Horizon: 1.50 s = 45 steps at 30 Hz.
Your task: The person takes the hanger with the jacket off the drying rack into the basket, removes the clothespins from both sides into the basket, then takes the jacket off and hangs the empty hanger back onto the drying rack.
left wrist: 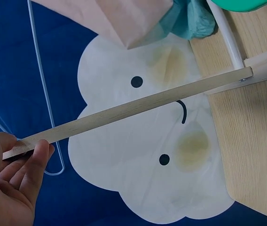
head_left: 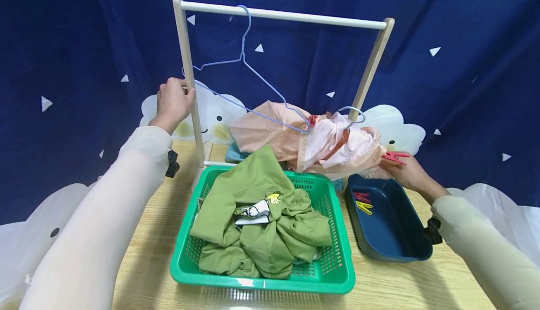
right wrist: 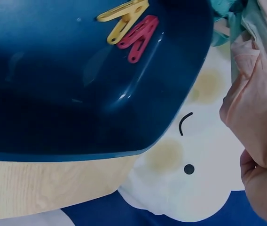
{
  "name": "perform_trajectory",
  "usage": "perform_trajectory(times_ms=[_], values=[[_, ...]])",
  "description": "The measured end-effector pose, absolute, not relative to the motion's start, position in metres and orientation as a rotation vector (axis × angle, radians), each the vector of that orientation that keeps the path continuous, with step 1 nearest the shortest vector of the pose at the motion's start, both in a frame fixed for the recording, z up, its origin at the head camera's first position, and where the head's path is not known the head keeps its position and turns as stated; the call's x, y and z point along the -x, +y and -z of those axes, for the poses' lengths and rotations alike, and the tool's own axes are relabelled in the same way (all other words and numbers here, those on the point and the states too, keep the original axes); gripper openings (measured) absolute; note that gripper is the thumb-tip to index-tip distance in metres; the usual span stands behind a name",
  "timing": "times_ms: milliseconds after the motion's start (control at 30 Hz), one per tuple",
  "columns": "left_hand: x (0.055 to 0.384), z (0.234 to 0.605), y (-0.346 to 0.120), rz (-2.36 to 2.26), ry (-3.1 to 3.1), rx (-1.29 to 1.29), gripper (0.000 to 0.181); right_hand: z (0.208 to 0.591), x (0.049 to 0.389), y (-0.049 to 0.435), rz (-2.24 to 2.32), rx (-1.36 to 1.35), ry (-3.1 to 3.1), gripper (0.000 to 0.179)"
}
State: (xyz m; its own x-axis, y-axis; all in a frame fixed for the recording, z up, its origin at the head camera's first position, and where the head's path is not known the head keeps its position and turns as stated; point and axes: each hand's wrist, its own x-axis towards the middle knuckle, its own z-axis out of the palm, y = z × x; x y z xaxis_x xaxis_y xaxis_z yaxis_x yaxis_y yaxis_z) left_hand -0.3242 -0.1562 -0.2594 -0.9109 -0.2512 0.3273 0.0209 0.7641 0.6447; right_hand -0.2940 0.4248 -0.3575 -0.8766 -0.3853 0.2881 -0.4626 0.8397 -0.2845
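My left hand (head_left: 175, 101) grips the left post (head_left: 190, 56) of a wooden clothes rack; in the left wrist view, thumb and fingers close around the post (left wrist: 138, 106). My right hand (head_left: 405, 171) holds the right end of a bunched, pale pink garment (head_left: 270, 122) behind the basket. A hanger hook (head_left: 353, 109) sticks up out of the garment. One red clothespin (head_left: 396, 156) is clipped beside my right hand, and another red clip (head_left: 313, 120) sits near the garment's middle. In the right wrist view, the pink cloth (right wrist: 260, 113) covers most of the fingers.
A bare blue wire hanger (head_left: 243, 56) hangs from the rack's white rail (head_left: 287, 15). In front stands a green basket (head_left: 179, 253) with a green printed garment (head_left: 253, 183). To its right, a dark blue bin (head_left: 392, 216) contains yellow (head_left: 363, 207) and red clothespins (head_left: 361, 196). Teal cloth (head_left: 236, 154) lies behind.
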Motion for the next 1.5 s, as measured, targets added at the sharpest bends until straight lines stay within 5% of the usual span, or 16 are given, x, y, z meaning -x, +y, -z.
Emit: perform_trajectory(times_ms=[600,1500], values=[[0.324,0.261,-0.157,0.964,-2.555,-0.177,0.039,0.361,0.281,0.422,-0.563,-0.561,-2.827,0.015],[0.325,0.264,-0.156,0.975,-2.510,-0.195,0.038,0.330,0.251,0.341,-0.787,-0.780,-2.818,0.011]])
